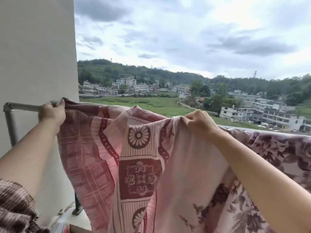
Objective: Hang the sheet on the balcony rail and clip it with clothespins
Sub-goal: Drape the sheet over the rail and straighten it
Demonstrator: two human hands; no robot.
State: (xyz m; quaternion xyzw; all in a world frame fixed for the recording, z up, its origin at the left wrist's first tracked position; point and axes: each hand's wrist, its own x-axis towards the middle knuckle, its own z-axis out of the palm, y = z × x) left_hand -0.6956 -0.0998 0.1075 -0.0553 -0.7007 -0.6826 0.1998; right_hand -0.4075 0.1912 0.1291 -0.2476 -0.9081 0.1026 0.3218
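A pink sheet with maroon flower and grid patterns hangs in front of me, its top edge level with the grey metal balcony rail. My left hand grips the sheet's left top edge close to the rail near the wall. My right hand pinches a bunched fold of the top edge further right. The sheet sags between the two hands and hides the rail behind it. No clothespins are visible.
A white wall stands at the left, with the rail's post against it. A second, purple floral cloth is draped over the rail at the right. A box edge shows on the floor at the bottom left.
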